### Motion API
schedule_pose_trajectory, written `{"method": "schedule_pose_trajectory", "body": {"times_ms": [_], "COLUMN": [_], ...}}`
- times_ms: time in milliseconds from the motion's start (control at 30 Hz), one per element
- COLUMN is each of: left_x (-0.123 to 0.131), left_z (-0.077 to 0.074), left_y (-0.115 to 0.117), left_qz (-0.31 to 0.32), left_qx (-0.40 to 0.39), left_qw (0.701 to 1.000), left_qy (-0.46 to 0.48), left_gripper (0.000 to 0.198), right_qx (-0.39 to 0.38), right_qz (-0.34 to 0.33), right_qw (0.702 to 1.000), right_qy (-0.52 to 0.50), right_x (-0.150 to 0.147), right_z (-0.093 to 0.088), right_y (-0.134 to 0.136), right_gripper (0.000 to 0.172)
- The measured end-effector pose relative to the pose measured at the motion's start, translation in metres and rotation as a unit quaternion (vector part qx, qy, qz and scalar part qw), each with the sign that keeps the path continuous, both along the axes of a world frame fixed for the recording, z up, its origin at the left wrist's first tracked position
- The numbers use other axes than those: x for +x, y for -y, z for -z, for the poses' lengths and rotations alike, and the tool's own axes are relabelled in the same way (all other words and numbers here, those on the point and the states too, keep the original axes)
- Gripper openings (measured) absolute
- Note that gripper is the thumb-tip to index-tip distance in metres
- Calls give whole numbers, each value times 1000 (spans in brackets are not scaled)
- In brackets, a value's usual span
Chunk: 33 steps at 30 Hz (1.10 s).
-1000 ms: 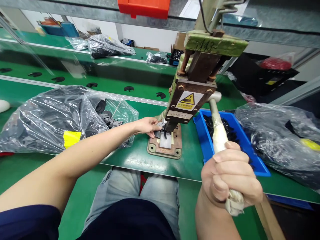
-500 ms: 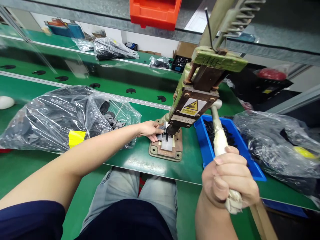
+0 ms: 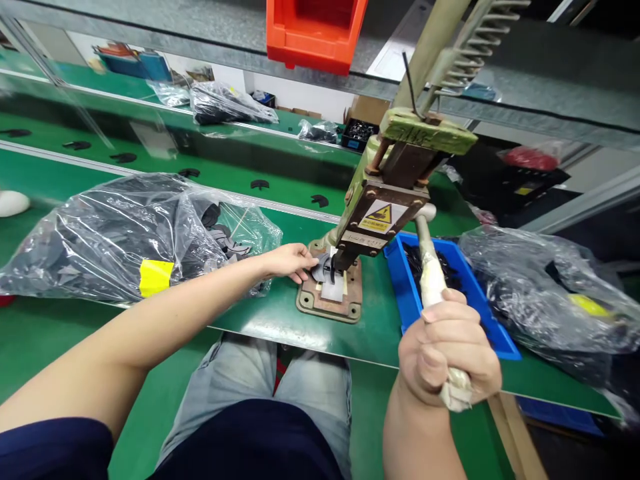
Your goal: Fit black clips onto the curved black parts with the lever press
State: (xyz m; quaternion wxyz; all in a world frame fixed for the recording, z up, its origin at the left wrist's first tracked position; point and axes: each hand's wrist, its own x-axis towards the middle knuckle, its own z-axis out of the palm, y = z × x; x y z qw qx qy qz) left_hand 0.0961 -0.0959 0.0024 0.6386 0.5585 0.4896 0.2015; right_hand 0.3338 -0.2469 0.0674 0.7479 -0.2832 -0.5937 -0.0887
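Note:
A green hand press [image 3: 383, 210] stands on the bench, its ram lowered close to the metal plate [image 3: 333, 288] on its base. My left hand [image 3: 295, 261] pinches the edge of a curved grey plastic part [image 3: 322, 268], which lies on the plate under the ram. Part of that piece is hidden behind the ram, where a small black piece shows. My right hand [image 3: 450, 350] is wrapped round the taped press lever [image 3: 433, 280], to the right of the press.
A blue bin [image 3: 453, 293] of black parts stands right of the press. Plastic bags of grey parts [image 3: 120, 233] and dark parts [image 3: 545, 287] flank it. Black curved pieces [image 3: 260, 185] lie along the green belt behind. An orange bin [image 3: 315, 40] sits on the shelf above.
My left hand has drawn back slightly to the left, so more of the curved grey part shows. My right hand and the lever have shifted slightly left in view.

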Motion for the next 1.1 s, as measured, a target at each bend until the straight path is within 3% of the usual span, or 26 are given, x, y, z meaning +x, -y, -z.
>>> {"method": "schedule_pose_trajectory", "body": {"times_ms": [133, 233, 333, 433, 500, 567, 633, 667, 733, 833, 933, 1100], "left_x": [19, 25, 22, 10, -2, -17, -29, -34, -40, -40, -35, -30], "left_z": [1, 3, 4, -1, -8, -18, -29, -35, -44, -51, -49, -44], "left_y": [3, 3, 5, 14, 28, 47, 68, 78, 95, 113, 123, 134], "left_qz": [-3, 7, -7, -33, -34, -29, -27, -28, -27, -21, -9, -9], "left_qx": [8, 10, -6, -1, 23, 49, 64, 66, 65, 63, 56, 56], "left_qw": [1000, 1000, 1000, 998, 997, 995, 993, 992, 989, 988, 990, 993], "left_qy": [-6, -10, 16, 44, 61, 79, 99, 109, 127, 142, 133, 105], "left_gripper": [33, 28, 25, 29, 33, 36, 40, 41, 42, 42, 41, 40], "right_qx": [-36, -29, 3, -7, -33, -47, -92, -155, -336, -436, -452, -449], "right_qz": [-11, -27, -42, -47, -42, -27, -19, -21, -128, -219, -239, -223], "right_qw": [999, 999, 999, 998, 998, 998, 994, 985, 930, 872, 859, 864], "right_qy": [28, 32, 30, 50, 46, 11, -46, -72, -73, -28, -29, -53], "right_x": [5, 5, 6, 15, 22, 24, 17, 10, -10, -45, -69, -79], "right_z": [4, -9, -48, -94, -106, -91, -50, -24, 27, 80, 99, 106], "right_y": [8, 8, -3, -22, -35, -44, -47, -45, -34, -12, 0, 5], "right_gripper": [35, 32, 19, 53, 59, 56, 52, 42, 30, 34, 28, 22]}}
